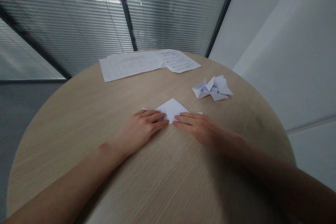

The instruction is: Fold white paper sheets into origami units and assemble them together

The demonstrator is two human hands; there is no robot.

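A white sheet folded into a flat triangle (172, 108) lies near the middle of the round wooden table (78, 112). My left hand (143, 127) lies flat on its left part, fingers stretched out and together, pointing right. My right hand (196, 126) lies flat on its right part, fingers stretched out and pointing left. The fingertips of both hands nearly meet at the paper's near edge. Neither hand grips anything.
A small heap of folded white paper shapes (212, 88) sits to the right, beyond my right hand. Two printed sheets (131, 64) (180, 60) lie at the table's far edge. Behind stand window blinds and a white wall at right.
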